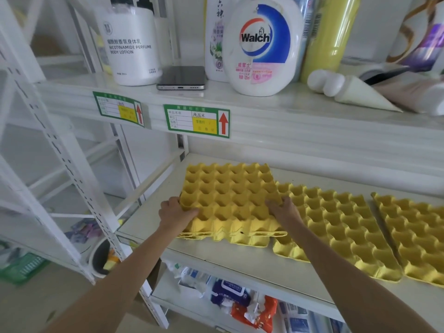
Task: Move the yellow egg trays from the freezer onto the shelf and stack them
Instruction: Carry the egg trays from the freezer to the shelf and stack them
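Observation:
A small stack of yellow egg trays (228,200) lies at the left end of the white shelf board (240,260). My left hand (175,213) grips the stack's front left corner, and my right hand (283,209) grips its front right corner. The stack's right edge overlaps a second yellow egg tray (336,224) lying flat beside it. A third yellow egg tray (415,236) lies further right, cut off by the frame edge. The freezer is out of view.
The upper shelf (264,109) carries a body lotion tub (131,44), a phone (182,78), a Walch bottle (263,46) and tubes. Wipe packs (230,294) lie on the shelf below. A white rack upright (72,179) stands on the left, with a green basket (21,267) on the floor.

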